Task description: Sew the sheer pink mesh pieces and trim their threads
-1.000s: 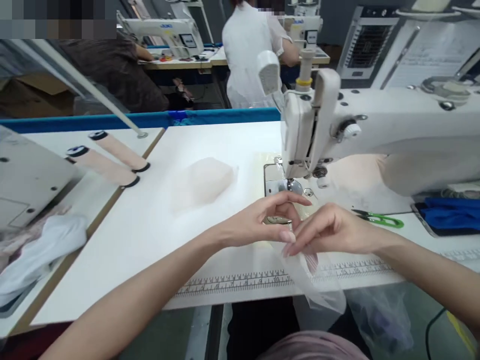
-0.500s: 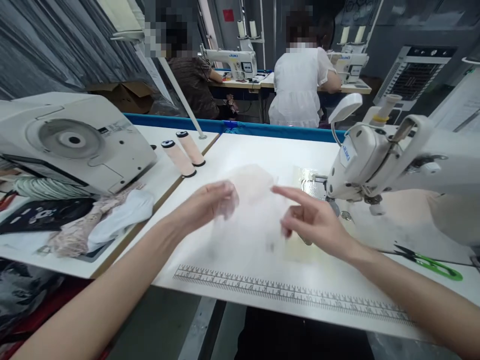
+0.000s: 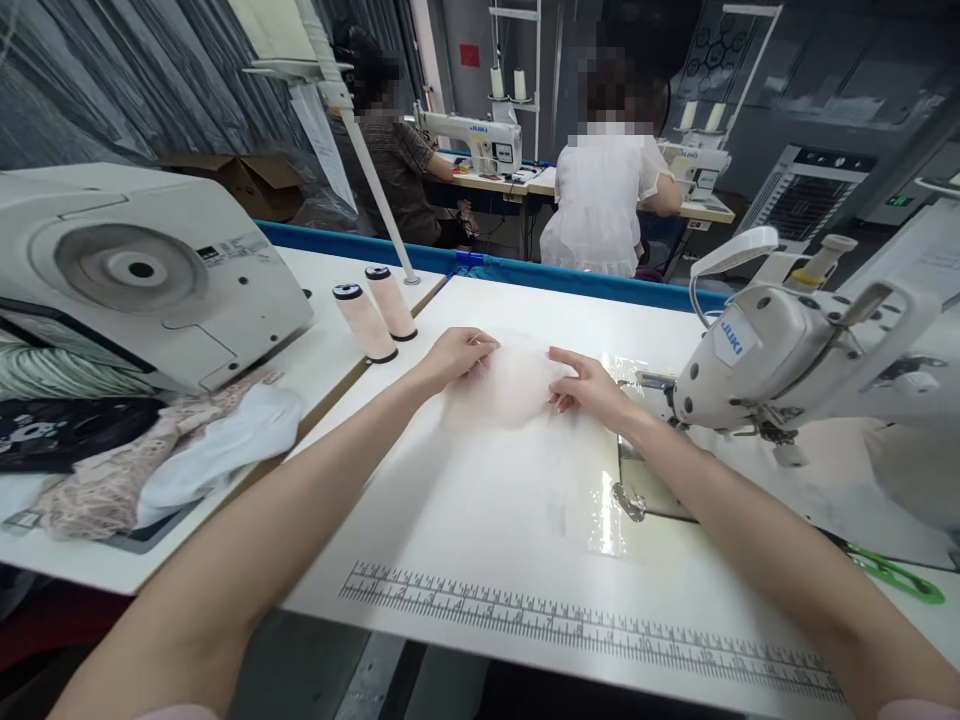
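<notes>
Pale pink fabric bundle [image 3: 504, 388] on the white table [image 3: 480, 520], left of the sewing machine [image 3: 810, 360] — its long axis runs left to right between the hands. Left hand [image 3: 457, 357], fingers curled, touches its left end; right hand [image 3: 589, 385], fingers loosely extended, rests on its right end; both equally near. Half a second earlier both hands hovered short of it, nearer the printed ruler [image 3: 585, 635].

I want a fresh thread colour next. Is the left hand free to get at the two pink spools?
Probably yes: the left hand rests on sheer fabric, with bare table between it and the spools.
</notes>
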Action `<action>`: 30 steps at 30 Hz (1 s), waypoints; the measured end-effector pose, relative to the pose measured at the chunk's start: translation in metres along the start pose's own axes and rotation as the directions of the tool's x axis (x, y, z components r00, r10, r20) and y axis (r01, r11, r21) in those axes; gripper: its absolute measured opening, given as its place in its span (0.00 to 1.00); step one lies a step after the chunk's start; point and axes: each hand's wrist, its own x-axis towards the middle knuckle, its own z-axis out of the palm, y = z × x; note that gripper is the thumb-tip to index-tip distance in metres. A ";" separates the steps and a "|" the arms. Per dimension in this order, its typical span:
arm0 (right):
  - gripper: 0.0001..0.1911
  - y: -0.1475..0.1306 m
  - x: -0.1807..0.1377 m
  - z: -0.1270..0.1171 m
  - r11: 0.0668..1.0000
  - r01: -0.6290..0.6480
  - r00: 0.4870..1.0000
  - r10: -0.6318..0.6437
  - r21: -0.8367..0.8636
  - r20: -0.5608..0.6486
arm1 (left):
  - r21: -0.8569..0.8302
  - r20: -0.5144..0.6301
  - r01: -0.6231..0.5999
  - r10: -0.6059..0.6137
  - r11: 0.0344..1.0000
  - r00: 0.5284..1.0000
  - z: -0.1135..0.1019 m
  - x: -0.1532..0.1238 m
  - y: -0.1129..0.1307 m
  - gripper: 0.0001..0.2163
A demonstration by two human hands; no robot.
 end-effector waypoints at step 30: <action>0.23 -0.001 -0.017 -0.005 0.426 0.053 0.957 -0.280 -0.903 -0.076 | 0.442 0.082 -0.345 0.346 0.828 0.935 0.027 -0.022 0.015 0.32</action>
